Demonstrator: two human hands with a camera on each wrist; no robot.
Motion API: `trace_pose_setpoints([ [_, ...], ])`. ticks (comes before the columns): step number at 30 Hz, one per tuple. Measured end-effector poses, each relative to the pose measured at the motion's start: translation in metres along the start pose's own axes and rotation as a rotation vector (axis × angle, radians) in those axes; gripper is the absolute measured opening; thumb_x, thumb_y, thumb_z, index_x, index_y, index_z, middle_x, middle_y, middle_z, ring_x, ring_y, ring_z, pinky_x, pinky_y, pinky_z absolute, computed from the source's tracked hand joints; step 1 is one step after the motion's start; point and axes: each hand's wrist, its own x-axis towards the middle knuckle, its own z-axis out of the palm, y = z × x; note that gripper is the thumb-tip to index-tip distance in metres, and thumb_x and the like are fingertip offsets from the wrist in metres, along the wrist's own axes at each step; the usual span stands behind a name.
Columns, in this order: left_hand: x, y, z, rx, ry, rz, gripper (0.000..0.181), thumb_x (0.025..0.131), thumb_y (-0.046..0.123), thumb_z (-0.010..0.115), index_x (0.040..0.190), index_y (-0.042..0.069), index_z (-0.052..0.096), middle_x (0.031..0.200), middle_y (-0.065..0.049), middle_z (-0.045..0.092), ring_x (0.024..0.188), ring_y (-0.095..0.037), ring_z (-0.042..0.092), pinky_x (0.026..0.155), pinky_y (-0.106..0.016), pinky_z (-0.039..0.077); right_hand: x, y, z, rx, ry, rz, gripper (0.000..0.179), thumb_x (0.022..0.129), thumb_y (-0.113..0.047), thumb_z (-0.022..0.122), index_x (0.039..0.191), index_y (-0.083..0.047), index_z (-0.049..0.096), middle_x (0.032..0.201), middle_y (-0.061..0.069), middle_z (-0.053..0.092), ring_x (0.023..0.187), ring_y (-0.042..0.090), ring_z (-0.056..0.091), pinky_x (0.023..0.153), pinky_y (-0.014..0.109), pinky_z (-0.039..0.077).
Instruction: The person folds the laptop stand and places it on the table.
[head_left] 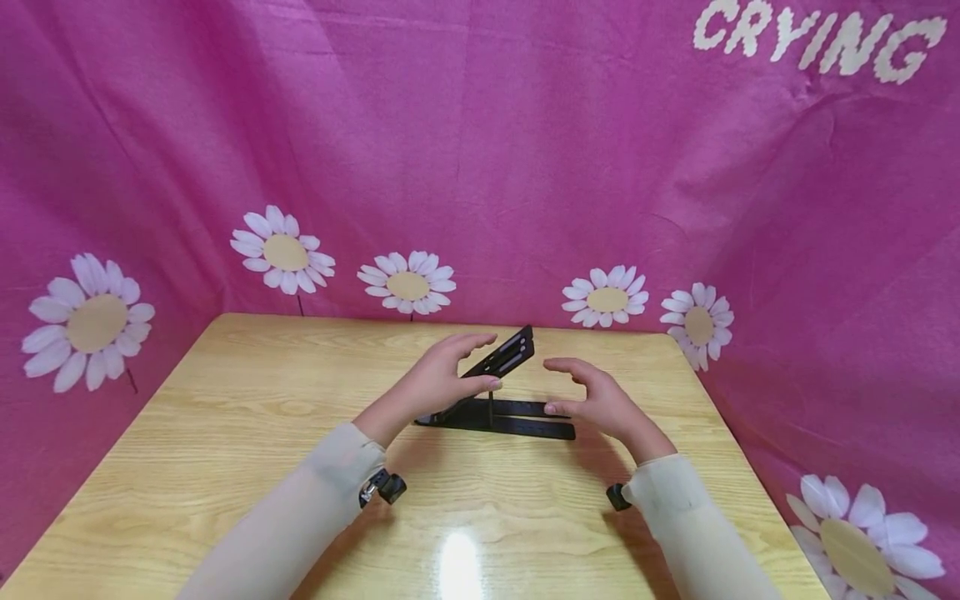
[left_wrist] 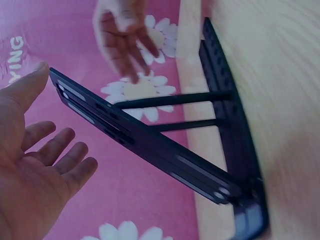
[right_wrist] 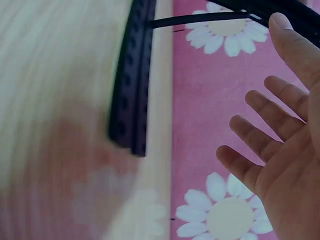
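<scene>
A black folding laptop stand (head_left: pixel 532 427) stands on the table, its two base bars flat and its slotted upper panel (left_wrist: pixel 160 155) tilted up on thin support rods (left_wrist: pixel 175 100). The hinge is at the left end. My left hand (head_left: pixel 431 379) is beside the raised panel, fingers spread, the thumb tip right at the panel's upper edge in the left wrist view. To the right, my right hand (head_left: pixel 603 404) hovers by the free ends of the base bars. Its fingers are loosely extended and hold nothing, as the right wrist view shows of the palm (right_wrist: pixel 290 170).
The light wooden table (head_left: pixel 247 400) carries the stand near its far middle. A pink cloth (head_left: pixel 480 167) printed with white daisies hangs behind and along both sides. A small black wrist camera (head_left: pixel 392 488) sits under the left sleeve, another (head_left: pixel 618 497) under the right.
</scene>
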Motion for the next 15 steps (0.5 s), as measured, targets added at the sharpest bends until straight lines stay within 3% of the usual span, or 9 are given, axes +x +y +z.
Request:
trace_pose_setpoints([
  [6,0.016,0.016,0.004,-0.007,0.015,0.043,0.075,0.089,0.042,0.08,0.154,0.021,0.048,0.152,-0.005,0.051,0.134,-0.032,0.054,0.111,-0.05,0.047,-0.009,0.014,0.003,0.007,-0.039,0.056,0.069,0.083,-0.028,0.087,0.145,-0.023,0.057,0.153,0.004,0.052,0.146,0.033,0.04,0.119,0.065,0.03],
  [15,0.032,0.026,0.01,-0.045,-0.016,0.017,0.077,0.089,0.045,0.08,0.155,0.025,0.046,0.155,-0.001,0.047,0.139,-0.027,0.049,0.114,-0.048,0.044,-0.018,0.04,0.008,0.065,-0.128,0.16,0.08,0.08,-0.036,0.088,0.15,-0.02,0.052,0.158,0.003,0.045,0.15,0.037,0.034,0.12,0.066,0.026],
])
